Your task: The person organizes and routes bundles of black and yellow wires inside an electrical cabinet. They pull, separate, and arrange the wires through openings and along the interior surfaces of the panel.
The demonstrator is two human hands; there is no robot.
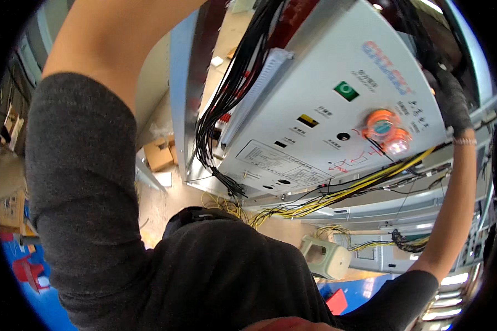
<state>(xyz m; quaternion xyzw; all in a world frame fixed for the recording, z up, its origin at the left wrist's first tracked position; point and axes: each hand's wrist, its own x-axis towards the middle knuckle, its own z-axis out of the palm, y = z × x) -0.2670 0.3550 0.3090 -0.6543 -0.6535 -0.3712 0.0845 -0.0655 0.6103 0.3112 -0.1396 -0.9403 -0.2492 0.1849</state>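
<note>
My left arm point(83, 138) reaches up past the top edge, so the left hand is out of view. My right hand point(454, 105), in a dark glove, is raised beside the right edge of a grey metal cabinet panel point(315, 71). Its fingers merge with dark cables point(425, 41) and shadow, so I cannot tell what they hold. The panel carries a green square indicator point(346, 91), a yellow-and-black switch point(308, 121) and round parts with orange transparent covers point(382, 126). A label plate point(281, 164) sits lower down.
A thick black wire bundle point(207, 129) hangs left of the panel beside a pale slotted wiring duct point(259, 94). Yellow cables point(309, 207) run below the panel. On the floor are a cardboard box point(159, 156) and a pale green stool point(334, 262). A red stool point(27, 271) stands far left.
</note>
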